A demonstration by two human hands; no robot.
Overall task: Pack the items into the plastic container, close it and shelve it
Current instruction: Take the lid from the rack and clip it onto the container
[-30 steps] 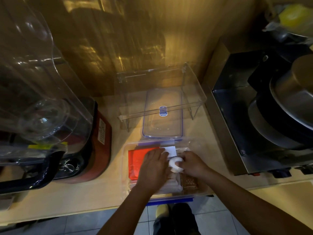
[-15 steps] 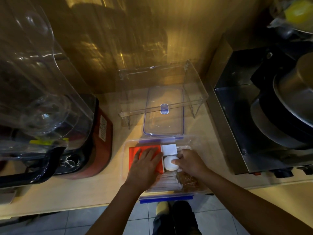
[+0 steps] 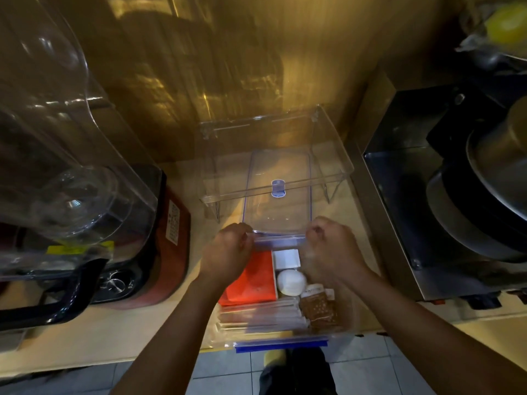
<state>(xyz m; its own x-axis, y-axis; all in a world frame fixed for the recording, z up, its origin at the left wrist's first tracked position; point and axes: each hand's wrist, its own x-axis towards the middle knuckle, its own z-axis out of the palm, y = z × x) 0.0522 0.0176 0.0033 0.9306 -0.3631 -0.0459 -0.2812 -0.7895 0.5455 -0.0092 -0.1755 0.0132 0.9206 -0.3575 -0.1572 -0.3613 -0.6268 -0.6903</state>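
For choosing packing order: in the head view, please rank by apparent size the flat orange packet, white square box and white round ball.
1. Flat orange packet, clearly largest, though partly hidden.
2-3. White square box and white round ball look alike; not ranked.

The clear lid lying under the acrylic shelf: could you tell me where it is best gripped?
Grip the lid at its two near corners, from the front: it lies flat under the acrylic shelf, only that end exposed.

Both hands on lid edge
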